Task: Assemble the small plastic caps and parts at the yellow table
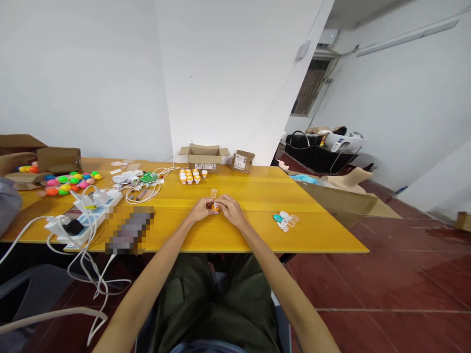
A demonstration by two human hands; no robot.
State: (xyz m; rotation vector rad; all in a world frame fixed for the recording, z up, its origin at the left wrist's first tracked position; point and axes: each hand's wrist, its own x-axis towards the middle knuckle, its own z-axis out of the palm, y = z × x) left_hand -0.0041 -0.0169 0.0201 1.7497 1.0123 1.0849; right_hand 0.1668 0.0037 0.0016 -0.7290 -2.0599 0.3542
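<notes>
Near the front of the table, my left hand is closed round a small orange-and-white part. The fingertips of my right hand are pinched together at its white top. Fingers cover much of the part, so its exact kind does not show. Just beyond my hands stands a small clear plastic cup. Farther back is a group of several orange-and-white capped pieces. Off to the right lie a teal ring, white plastic pieces and a clear cover.
Two cardboard boxes stand against the wall. On the left are a power strip with plugs and cables, a blurred-out phone, a green circuit board and several coloured balls. Another person's sleeve shows at the left edge.
</notes>
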